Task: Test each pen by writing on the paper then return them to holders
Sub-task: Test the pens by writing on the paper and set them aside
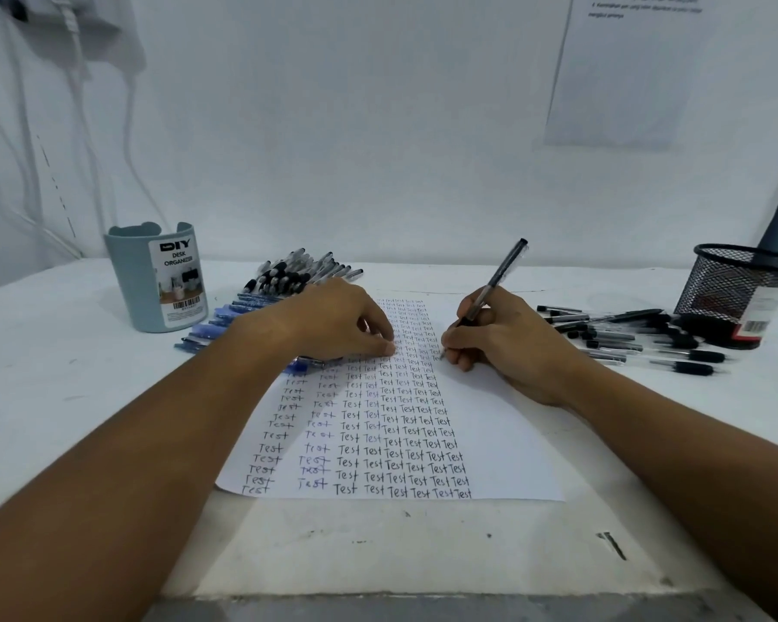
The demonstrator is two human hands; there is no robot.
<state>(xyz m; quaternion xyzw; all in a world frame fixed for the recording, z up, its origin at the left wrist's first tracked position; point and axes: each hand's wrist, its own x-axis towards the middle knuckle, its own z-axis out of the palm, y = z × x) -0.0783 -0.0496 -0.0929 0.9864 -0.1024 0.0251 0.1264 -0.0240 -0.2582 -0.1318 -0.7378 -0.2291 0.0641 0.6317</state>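
Note:
A white sheet of paper [504, 442] lies in front of me, filled with columns of the word "Test". My right hand [499, 347] grips a black pen [497, 278] in writing pose, its tip touching the paper just right of the last column. My left hand [333, 323] rests flat on the sheet's upper left, fingers curled loosely, with a blue pen [308, 364] partly under it. Whether it holds that pen I cannot tell. A blue-grey desk organizer [160, 280] stands at the left. A black mesh holder [733, 294] stands at the right.
A heap of black pens [302, 271] lies behind my left hand, with a row of blue pens [216, 327] beside the organizer. More black pens [625, 336] are spread left of the mesh holder. The white wall rises close behind the table; cables hang at left.

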